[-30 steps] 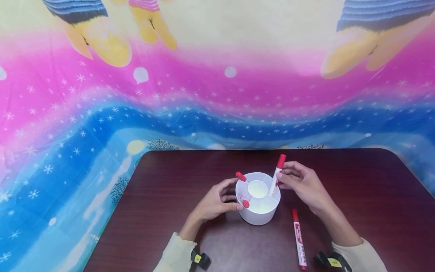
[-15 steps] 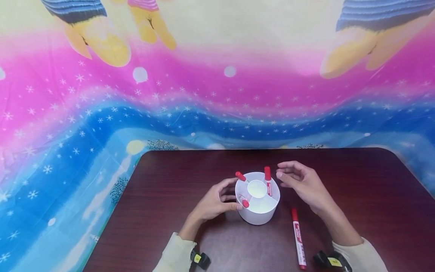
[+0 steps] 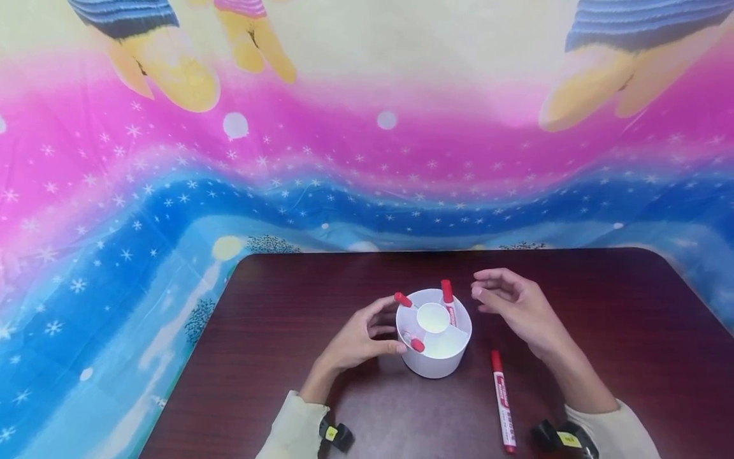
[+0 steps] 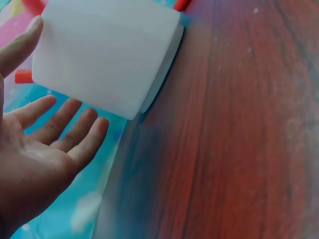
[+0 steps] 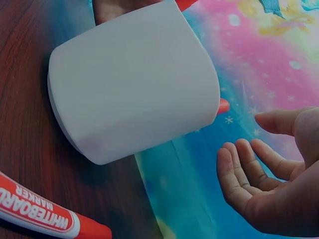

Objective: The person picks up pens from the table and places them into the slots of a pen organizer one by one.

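A white round holder [image 3: 434, 357] with several compartments stands on the dark wooden table [image 3: 602, 331]. Three red-capped markers stand in it: one at the back left [image 3: 403, 299], one at the front left [image 3: 414, 343], one at the back right [image 3: 447, 297]. My left hand [image 3: 391, 325] is open at the holder's left side, thumb against its wall. In the left wrist view the holder [image 4: 104, 55] stands just beyond my straight fingers [image 4: 75, 134]. My right hand [image 3: 479, 285] hovers open and empty just right of the holder. A fourth whiteboard marker [image 3: 501, 401] lies on the table below that hand, also seen as marker [image 5: 40, 211] beside the holder [image 5: 134, 89].
A bright pink and blue printed cloth [image 3: 172, 191] hangs behind and drapes past the table's left and back edges. Small black wrist-worn cameras [image 3: 338, 437] [image 3: 564, 438] sit at both cuffs. Bare table top lies on both sides of the holder.
My right hand let go of the marker, which dropped into the holder's back right compartment. The hand then drew slightly away to the right. The left hand stayed put.
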`<state>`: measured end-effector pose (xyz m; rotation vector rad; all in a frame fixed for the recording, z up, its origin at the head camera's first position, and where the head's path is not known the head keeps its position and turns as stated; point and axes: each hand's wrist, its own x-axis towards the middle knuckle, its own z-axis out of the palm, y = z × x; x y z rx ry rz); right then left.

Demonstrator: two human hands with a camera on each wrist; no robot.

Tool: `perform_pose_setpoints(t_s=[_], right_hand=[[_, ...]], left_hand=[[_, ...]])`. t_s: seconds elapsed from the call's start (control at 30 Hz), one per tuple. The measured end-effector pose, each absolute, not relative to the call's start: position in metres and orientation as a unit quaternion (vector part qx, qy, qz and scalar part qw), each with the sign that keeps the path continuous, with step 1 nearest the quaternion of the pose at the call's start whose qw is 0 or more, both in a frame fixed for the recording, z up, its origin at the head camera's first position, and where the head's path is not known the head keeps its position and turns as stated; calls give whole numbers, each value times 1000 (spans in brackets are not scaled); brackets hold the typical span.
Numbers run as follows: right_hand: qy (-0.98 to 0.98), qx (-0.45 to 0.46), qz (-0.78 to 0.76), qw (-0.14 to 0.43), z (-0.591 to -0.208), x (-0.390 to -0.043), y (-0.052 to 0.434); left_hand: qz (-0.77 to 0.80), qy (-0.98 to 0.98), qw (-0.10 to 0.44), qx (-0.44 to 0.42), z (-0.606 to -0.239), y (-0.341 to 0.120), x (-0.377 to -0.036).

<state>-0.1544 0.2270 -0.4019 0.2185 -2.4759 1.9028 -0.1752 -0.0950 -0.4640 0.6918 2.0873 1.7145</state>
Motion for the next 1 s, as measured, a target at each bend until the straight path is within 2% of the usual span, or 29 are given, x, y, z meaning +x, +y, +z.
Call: perform_pose_setpoints(t_s=[0.43, 1.0], right_hand=[[-789, 91, 608, 15, -399, -144, 240], [-778, 35, 625, -57, -438, -112, 283]], left_hand=[[607, 732, 170, 260, -464, -95, -177], [607, 735, 174, 247, -470, -92, -175]])
